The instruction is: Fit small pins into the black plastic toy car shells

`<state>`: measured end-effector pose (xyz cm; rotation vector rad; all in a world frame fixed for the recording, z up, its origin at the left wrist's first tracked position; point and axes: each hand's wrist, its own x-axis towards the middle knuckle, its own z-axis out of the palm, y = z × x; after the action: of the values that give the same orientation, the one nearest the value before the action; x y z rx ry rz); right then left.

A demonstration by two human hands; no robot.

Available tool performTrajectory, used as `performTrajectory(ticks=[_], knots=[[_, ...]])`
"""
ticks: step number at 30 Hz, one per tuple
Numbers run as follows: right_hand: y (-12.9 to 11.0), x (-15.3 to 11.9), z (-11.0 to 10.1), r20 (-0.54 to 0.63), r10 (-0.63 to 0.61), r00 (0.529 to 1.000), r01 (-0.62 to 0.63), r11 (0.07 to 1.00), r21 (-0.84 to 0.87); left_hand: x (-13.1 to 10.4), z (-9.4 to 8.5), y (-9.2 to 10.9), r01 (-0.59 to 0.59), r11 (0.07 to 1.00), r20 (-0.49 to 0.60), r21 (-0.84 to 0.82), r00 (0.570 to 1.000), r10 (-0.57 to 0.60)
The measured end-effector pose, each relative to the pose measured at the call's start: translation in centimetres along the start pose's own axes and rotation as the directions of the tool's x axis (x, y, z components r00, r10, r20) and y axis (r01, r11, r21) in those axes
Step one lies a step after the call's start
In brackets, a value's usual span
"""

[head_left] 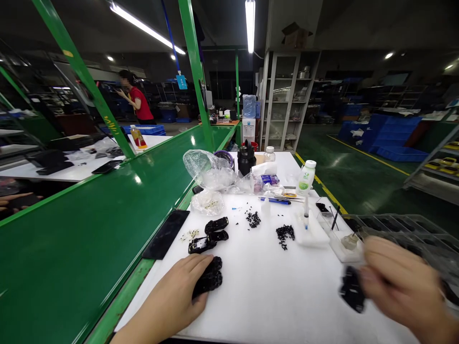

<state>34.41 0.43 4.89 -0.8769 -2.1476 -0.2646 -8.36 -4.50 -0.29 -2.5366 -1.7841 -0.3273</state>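
Note:
My left hand curls over a pair of black toy-car chassis lying side by side on the white table, its fingertips closed against them. On the right, my right hand, smeared a little by motion, pinches another black car-shaped plastic part above the table. Beyond my left hand lie more black toy-car chassis, one with a light patch inside. Tiny pale bits are scattered beside them. Two heaps of small black pieces sit mid-table.
A syringe stands on a white block. Clear compartment trays with black parts are at the right. Plastic bags, a black bottle, a white bottle and a blue pen line the back. A green conveyor runs left.

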Motion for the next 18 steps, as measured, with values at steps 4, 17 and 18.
performTrajectory(ticks=[4,17,18], knots=[[-3.6,5.9,7.1,0.451,-0.167,0.877,0.135,0.986,0.103,0.0,-0.1,0.2,-0.016,0.999,-0.071,0.044,0.997,0.019],[-5.7,6.7,13.8,0.705,0.035,0.708,-0.077,0.997,0.028,0.7,-1.2,-9.2,0.639,0.731,-0.093,-0.239,0.735,-0.672],[-5.6,6.7,13.8,0.707,0.044,0.706,-0.085,0.996,0.023,1.6,-1.1,-11.0,0.677,0.699,-0.053,-0.232,0.709,-0.704]])
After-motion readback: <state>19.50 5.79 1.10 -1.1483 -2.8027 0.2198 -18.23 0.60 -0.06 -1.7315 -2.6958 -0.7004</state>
